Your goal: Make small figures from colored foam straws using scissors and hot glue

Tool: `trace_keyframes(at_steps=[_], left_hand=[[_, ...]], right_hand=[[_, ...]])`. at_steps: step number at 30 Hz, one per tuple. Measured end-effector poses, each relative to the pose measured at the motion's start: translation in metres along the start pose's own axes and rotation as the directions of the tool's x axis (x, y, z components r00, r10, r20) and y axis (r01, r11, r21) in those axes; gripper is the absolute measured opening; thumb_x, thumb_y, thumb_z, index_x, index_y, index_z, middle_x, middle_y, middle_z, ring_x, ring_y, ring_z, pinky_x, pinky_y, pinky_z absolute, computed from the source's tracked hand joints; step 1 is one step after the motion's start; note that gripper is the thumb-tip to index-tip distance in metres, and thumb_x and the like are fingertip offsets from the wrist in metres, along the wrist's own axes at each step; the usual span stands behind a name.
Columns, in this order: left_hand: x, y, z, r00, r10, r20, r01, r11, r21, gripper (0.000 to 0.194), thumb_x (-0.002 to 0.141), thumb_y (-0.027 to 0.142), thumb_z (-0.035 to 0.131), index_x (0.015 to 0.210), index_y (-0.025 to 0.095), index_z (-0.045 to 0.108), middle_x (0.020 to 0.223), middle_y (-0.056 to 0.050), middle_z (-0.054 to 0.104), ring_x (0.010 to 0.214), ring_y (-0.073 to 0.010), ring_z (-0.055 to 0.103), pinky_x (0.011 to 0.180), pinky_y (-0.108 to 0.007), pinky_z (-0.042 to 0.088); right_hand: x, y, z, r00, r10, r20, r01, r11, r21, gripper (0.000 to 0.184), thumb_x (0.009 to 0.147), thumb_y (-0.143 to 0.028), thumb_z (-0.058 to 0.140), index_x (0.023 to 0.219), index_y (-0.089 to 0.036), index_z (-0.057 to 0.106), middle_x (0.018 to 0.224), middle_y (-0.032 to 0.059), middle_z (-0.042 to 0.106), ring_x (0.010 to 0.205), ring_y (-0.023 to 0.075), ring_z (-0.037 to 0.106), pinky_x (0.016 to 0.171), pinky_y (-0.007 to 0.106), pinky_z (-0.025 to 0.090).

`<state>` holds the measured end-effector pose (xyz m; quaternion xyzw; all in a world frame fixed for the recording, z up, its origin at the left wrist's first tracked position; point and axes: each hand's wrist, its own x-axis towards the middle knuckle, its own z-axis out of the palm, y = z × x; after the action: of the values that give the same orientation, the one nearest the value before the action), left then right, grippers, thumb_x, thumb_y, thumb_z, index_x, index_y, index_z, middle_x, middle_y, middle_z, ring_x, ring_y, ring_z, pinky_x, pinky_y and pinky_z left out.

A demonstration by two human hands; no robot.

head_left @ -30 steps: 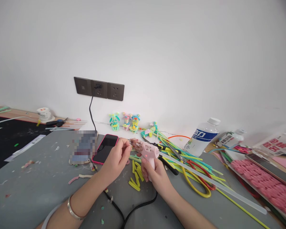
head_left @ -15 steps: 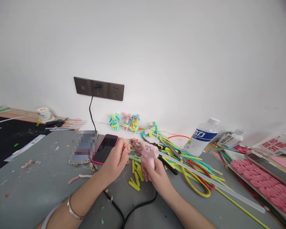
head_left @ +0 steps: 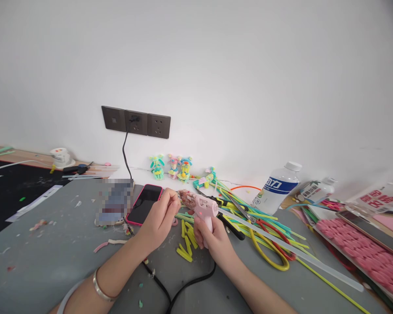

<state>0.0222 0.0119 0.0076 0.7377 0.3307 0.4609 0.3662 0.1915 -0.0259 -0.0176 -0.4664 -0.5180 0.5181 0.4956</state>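
My right hand [head_left: 212, 235] is wrapped round the handle of a pink hot glue gun [head_left: 205, 207]. Its stained nozzle end points left, and a long translucent glue stick [head_left: 291, 247] sticks out of its back to the right. Close by the nozzle, my left hand [head_left: 162, 213] is closed with its fingers pinched together; whatever they hold is hidden or too small to make out. Short yellow fuzzy pieces [head_left: 187, 244] lie on the grey mat [head_left: 65, 266] between my hands. A black cord [head_left: 196, 279] runs below the glue gun.
Scissors with yellow and red handles [head_left: 270, 248] rest on yellow and green pipe cleaners [head_left: 281, 226]. Small fuzzy figures [head_left: 184, 170] stand by the wall. A bottle [head_left: 278, 187] is at the right, a pink-rimmed phone [head_left: 146, 204] behind my left hand. Sockets [head_left: 136, 122] are above.
My left fingers curled in tighter half a second ago, then shifted slightly at the nozzle. The glue stick's far end has drawn slightly in toward the gun. My right hand keeps its place.
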Motion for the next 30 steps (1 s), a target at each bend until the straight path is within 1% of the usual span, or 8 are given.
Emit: trace_keyframes(at_steps=[5, 8, 11, 16, 20, 24, 30], left_hand=[[0.0013, -0.0025, 0.0008, 1.000, -0.012, -0.028, 0.012, 1.000, 0.008, 0.023, 0.103, 0.034, 0.029, 0.085, 0.023, 0.037, 0.074, 0.003, 0.039, 0.063, -0.0136, 0.038, 0.059, -0.026, 0.032], [0.0012, -0.0043, 0.0007, 0.999, -0.025, -0.027, 0.025, 1.000, 0.013, 0.022, 0.103, 0.034, 0.030, 0.086, 0.023, 0.038, 0.072, 0.004, 0.039, 0.061, -0.0132, 0.038, 0.058, -0.026, 0.033], [0.0012, -0.0047, 0.0002, 0.999, -0.029, -0.015, 0.030, 0.999, 0.034, 0.020, 0.102, 0.034, 0.033, 0.087, 0.023, 0.039, 0.068, 0.005, 0.038, 0.057, -0.0123, 0.038, 0.055, -0.024, 0.033], [0.0011, -0.0026, -0.0006, 1.000, -0.015, -0.006, 0.016, 0.996, 0.093, 0.016, 0.100, 0.033, 0.037, 0.088, 0.023, 0.040, 0.065, 0.007, 0.037, 0.052, -0.0108, 0.036, 0.049, -0.022, 0.029], [0.0009, -0.0006, -0.0008, 0.999, -0.038, 0.005, 0.037, 0.998, 0.051, 0.019, 0.101, 0.033, 0.034, 0.085, 0.023, 0.037, 0.065, 0.007, 0.034, 0.052, -0.0109, 0.034, 0.050, -0.022, 0.032], [0.0008, -0.0005, -0.0008, 0.999, -0.049, 0.002, 0.049, 0.999, -0.011, 0.022, 0.102, 0.033, 0.031, 0.082, 0.023, 0.034, 0.070, 0.005, 0.037, 0.058, -0.0124, 0.036, 0.056, -0.024, 0.037], [-0.0005, -0.0018, 0.0000, 0.996, -0.072, 0.045, 0.073, 0.997, -0.017, 0.022, 0.102, 0.034, 0.030, 0.084, 0.023, 0.035, 0.073, 0.004, 0.037, 0.061, -0.0134, 0.037, 0.058, -0.025, 0.037]], right_hand=[[0.0005, 0.0014, -0.0007, 1.000, -0.009, 0.008, 0.009, 1.000, -0.008, 0.058, 0.080, -0.069, 0.060, 0.097, -0.014, 0.060, 0.049, -0.0078, 0.042, 0.041, 0.0087, 0.035, 0.041, 0.023, 0.029], [0.0005, 0.0008, -0.0005, 1.000, -0.005, 0.004, 0.005, 1.000, -0.008, 0.059, 0.080, -0.069, 0.061, 0.098, -0.013, 0.060, 0.049, -0.0078, 0.042, 0.041, 0.0090, 0.036, 0.041, 0.023, 0.030], [0.0002, 0.0000, -0.0004, 1.000, -0.004, 0.005, 0.004, 1.000, -0.009, 0.058, 0.080, -0.069, 0.061, 0.098, -0.013, 0.061, 0.049, -0.0077, 0.042, 0.041, 0.0093, 0.035, 0.041, 0.023, 0.030], [0.0000, 0.0004, -0.0010, 1.000, -0.003, 0.003, 0.003, 1.000, -0.009, 0.058, 0.080, -0.069, 0.061, 0.098, -0.013, 0.061, 0.049, -0.0079, 0.042, 0.041, 0.0093, 0.035, 0.041, 0.023, 0.030], [0.0003, 0.0012, -0.0007, 1.000, -0.009, 0.000, 0.009, 1.000, -0.006, 0.054, 0.081, -0.067, 0.060, 0.095, -0.015, 0.059, 0.049, -0.0080, 0.042, 0.041, 0.0090, 0.035, 0.041, 0.023, 0.030], [0.0006, 0.0011, -0.0002, 1.000, -0.008, -0.002, 0.008, 1.000, -0.008, 0.054, 0.081, -0.067, 0.060, 0.095, -0.015, 0.059, 0.049, -0.0083, 0.042, 0.041, 0.0089, 0.035, 0.041, 0.023, 0.030], [0.0004, 0.0008, -0.0005, 1.000, -0.007, 0.004, 0.007, 1.000, -0.010, 0.057, 0.080, -0.069, 0.060, 0.095, -0.014, 0.058, 0.049, -0.0083, 0.042, 0.041, 0.0087, 0.035, 0.041, 0.023, 0.030]])
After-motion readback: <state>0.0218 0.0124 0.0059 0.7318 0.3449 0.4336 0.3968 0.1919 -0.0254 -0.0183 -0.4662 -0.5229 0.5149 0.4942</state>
